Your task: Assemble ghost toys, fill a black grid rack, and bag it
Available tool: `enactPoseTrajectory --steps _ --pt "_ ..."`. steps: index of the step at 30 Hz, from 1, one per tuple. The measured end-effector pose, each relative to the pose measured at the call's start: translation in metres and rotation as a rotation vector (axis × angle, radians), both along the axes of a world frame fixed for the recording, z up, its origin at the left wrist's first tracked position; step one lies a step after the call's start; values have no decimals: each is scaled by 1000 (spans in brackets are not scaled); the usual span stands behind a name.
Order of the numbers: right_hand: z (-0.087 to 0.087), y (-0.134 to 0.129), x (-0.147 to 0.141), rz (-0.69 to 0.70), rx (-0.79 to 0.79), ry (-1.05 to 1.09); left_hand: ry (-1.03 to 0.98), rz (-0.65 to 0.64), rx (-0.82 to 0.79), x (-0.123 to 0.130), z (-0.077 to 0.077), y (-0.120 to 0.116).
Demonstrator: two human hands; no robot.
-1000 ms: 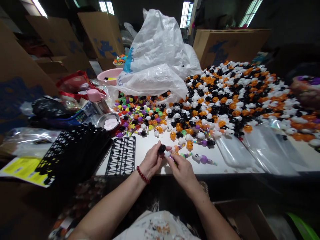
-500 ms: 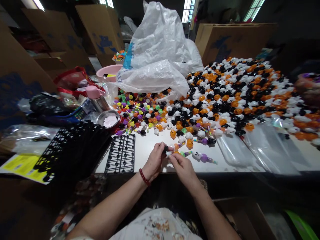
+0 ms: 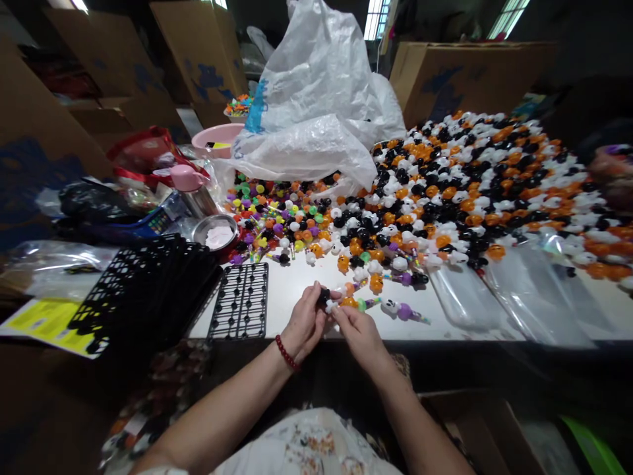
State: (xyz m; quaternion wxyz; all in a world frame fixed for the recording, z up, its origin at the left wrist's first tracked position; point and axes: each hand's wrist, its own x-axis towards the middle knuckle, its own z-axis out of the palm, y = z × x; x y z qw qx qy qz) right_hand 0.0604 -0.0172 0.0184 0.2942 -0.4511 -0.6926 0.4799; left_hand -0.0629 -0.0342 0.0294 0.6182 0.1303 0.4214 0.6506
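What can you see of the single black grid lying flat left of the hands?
Black rectangular grid, apparently plastic: outer frame, central divider, thin crossbars with small round knobs. It lies flat on the white table, near the front edge, between the stack of similar black pieces and the left hand. White tabletop shows through its gaps. No hand touches it; contact with the stack is unclear.

A dark-red round-beaded bracelet [image 3: 287, 353] is circling the left wrist [image 3: 293, 339]; a white garment [image 3: 277, 448] is showing an orange-brown print [image 3: 319, 443].
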Motion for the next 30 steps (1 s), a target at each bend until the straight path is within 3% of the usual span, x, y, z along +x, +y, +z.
enactPoseTrajectory --steps 5,11,15,20,23,27,30 --pt "-3 -2 -1 12 10 8 44 -1 31 1 1 -1" --pt "-7 1 -2 53 21 23 60 -108 53 -1 1 -5" --pt "-10 3 -7 55 52 48 50 -81 76 5 -4 -8" --pt "-10 17 -1 31 145 -140 127 -45 4 0 -15 1" --pt "-6 40 13 -117 430 -404 512 -15 -103 -30 -18 17" --pt "-3 67 17 -391 769 -646 1467 110 -78 -92 -16 46" --pt "-7 66 0 -321 819 -544 1854 33 -136 -127 -17 66"
